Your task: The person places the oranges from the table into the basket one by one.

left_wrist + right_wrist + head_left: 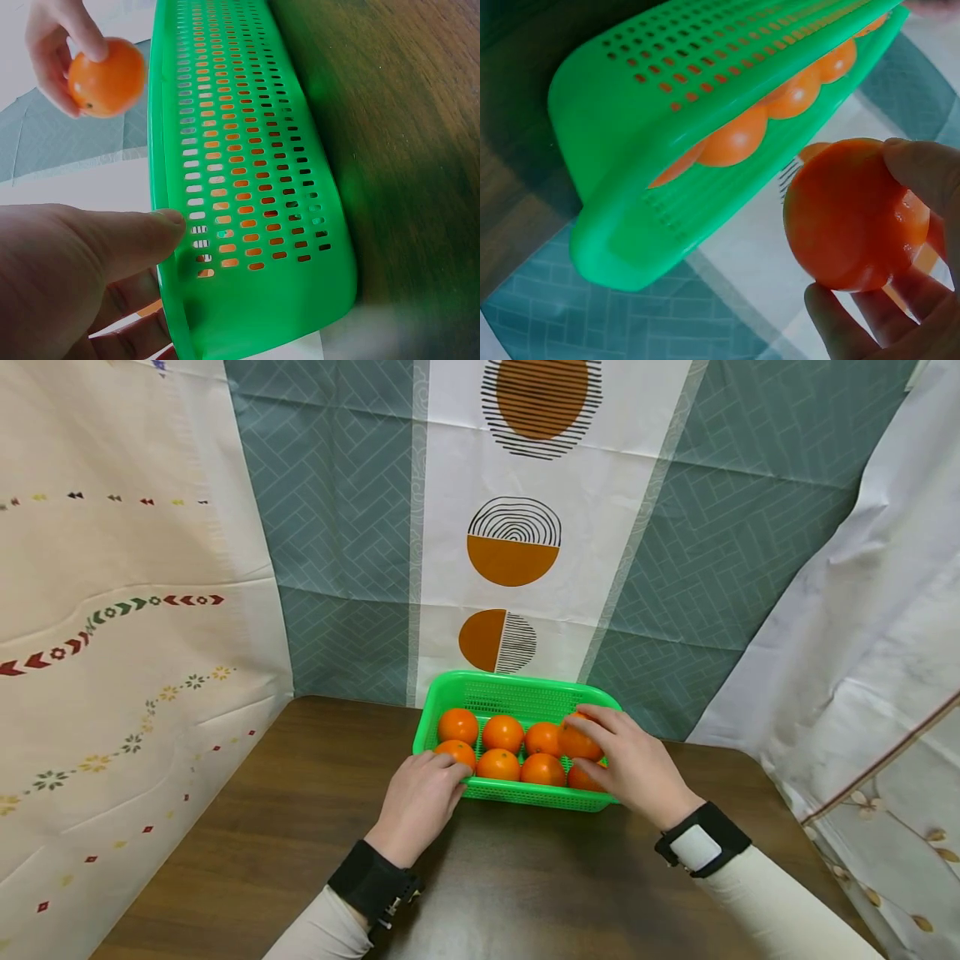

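Note:
A green perforated plastic basket (pixel 525 792) stands on the brown table, with two rows of oranges (pixel 498 765) inside. My left hand (pixel 426 787) is at its front left corner. In the left wrist view the thumb (pixel 142 234) lies on the outside of the basket's rim and the fingers bend behind it, gripping the rim. Over the basket's right end, my right hand (pixel 637 767) holds an orange (pixel 855 216) between thumb and fingers. That orange is above the rim in both wrist views, and another orange (pixel 585 778) lies partly hidden below the right hand.
The wood-grain table (pixel 300 835) stretches to the left, right and front of the basket. A patterned grey-green and white cloth (pixel 345 568) hangs close behind it. Further cloths hang on the left (pixel 135 710) and right (pixel 862 710).

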### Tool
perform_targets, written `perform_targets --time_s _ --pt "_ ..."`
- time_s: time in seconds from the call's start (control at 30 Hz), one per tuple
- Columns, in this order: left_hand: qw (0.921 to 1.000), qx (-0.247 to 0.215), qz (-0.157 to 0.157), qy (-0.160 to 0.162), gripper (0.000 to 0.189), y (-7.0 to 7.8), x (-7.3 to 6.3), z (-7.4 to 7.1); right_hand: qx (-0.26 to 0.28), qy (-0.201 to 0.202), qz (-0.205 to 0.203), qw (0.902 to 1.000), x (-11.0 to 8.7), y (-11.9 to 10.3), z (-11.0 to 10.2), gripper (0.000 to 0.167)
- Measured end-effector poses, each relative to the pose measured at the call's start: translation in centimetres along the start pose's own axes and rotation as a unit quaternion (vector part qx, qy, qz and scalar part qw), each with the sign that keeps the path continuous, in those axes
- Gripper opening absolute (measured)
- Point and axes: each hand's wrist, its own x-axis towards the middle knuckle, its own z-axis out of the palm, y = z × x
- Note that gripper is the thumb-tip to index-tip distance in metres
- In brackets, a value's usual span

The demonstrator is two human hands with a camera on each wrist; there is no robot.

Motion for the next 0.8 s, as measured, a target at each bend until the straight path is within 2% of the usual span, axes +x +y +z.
perform_targets --time_s 0.3,0.53,0.8 --pt "1.0 -0.001 0.0 0.0 0.017 0.0 0.0 0.0 0.002 -0.055 0.071 0.996 1.4 2.0 0.7 0.058" --pt "1.0 -0.004 -0.001 -0.002 0.017 0.0 0.0 0.0 0.008 -0.085 0.097 0.9917 1.9 2.9 1.0 0.058" --pt "1.0 -0.005 -0.002 -0.004 0.017 -0.1 0.0 0.0 0.01 -0.133 0.132 0.9822 2.6 3.9 1.1 0.056"
